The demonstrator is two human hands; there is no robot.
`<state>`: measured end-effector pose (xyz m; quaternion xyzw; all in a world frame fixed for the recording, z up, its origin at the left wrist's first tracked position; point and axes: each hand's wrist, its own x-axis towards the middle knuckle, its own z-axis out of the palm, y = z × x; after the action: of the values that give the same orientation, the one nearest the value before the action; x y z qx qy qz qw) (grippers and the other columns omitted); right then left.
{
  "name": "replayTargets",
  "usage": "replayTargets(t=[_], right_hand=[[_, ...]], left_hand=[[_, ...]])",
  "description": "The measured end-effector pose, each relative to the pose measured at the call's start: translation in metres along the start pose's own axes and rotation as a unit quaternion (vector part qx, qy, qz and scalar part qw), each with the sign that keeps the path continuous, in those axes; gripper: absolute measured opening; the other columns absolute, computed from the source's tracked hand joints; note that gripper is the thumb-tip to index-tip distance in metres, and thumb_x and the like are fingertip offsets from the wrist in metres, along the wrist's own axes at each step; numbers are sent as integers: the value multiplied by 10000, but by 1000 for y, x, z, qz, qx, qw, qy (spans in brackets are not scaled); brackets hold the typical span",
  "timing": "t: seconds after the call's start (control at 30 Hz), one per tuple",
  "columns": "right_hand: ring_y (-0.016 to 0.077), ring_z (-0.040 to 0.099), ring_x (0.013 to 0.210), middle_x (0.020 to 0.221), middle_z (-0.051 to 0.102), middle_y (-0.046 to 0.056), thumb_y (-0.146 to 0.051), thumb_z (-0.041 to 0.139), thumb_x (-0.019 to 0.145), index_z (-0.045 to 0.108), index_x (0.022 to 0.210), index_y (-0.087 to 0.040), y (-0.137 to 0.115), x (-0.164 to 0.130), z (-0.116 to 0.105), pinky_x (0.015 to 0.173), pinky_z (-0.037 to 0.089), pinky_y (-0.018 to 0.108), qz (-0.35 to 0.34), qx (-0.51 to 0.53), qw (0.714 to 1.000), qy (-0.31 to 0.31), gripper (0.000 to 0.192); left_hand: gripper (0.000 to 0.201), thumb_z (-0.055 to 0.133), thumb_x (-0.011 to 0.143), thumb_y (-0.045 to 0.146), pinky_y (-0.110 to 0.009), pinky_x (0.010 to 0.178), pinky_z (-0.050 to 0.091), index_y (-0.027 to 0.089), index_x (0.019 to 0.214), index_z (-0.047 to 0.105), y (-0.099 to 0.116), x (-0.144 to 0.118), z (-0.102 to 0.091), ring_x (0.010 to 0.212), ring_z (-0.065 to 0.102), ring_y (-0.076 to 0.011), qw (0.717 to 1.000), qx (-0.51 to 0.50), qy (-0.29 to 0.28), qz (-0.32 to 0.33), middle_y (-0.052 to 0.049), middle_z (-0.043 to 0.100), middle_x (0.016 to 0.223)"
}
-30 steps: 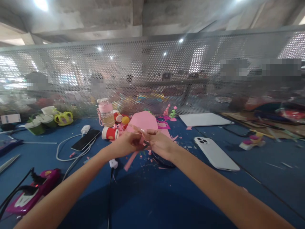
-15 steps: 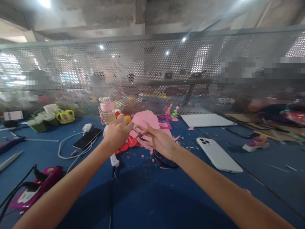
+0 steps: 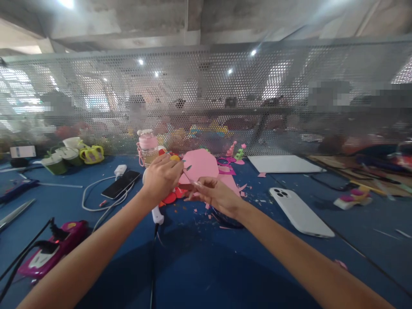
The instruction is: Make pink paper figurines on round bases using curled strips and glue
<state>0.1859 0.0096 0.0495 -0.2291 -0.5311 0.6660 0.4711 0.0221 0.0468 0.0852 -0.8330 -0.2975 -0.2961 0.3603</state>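
Bare blue table [image 3: 199, 266] near, white phone [image 3: 301, 212] right, cables [image 3: 96, 201] left, mesh screen [image 3: 206, 98] behind

Single head-worn view looks forward and down, close over the blue table [image 3: 199, 266].

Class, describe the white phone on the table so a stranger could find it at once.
Start at the blue table and look beyond the right forearm. The white phone lies there face down, camera lenses up. The other phone, left of the hands, is black with a cable.
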Motion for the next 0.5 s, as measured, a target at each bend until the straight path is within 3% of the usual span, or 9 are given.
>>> replayTargets(t=[0.17,0.27,0.33,0.4,0.5], right_hand=[[125,613,563,549,643,-19,-367,712,582,568,499,-185,5,2,2,667,465,306,-13,-72,997,22,247],[135,624,588,558,652,-11,-352,704,591,592,521,-183,5,3,0,677,463,306,-24,-126,992,17,215],[138,625,598,576,659,-6,-338,695,605,602,534,-182,5,3,-3,660,460,295,-27,-167,985,15,194],[138,617,594,577,656,-6,-321,685,618,604,526,-183,3,2,-4,625,449,274,-38,-219,975,14,184],[124,580,549,551,638,-15,-290,667,636,623,512,-191,-1,0,-3,571,418,251,-78,-315,945,29,165]], left_hand=[[259,360,854,154,-334,832,397,169,761,602,2,3,-7,725,566,-125,997,-66,-14,24,-20,656,749],[193,413,831,168,-343,872,371,169,909,590,-2,8,-15,894,555,-143,981,-146,-124,36,-47,644,941],[185,469,811,216,-324,855,375,182,957,577,-8,10,-19,969,522,-158,952,-208,-218,44,-47,617,1010],[153,498,797,250,-281,783,394,184,894,597,-15,12,-23,886,536,-149,924,-250,-286,39,-31,631,894],[139,534,769,289,-228,644,392,173,782,608,-26,13,-29,728,530,-128,903,-275,-331,5,-13,607,746]])
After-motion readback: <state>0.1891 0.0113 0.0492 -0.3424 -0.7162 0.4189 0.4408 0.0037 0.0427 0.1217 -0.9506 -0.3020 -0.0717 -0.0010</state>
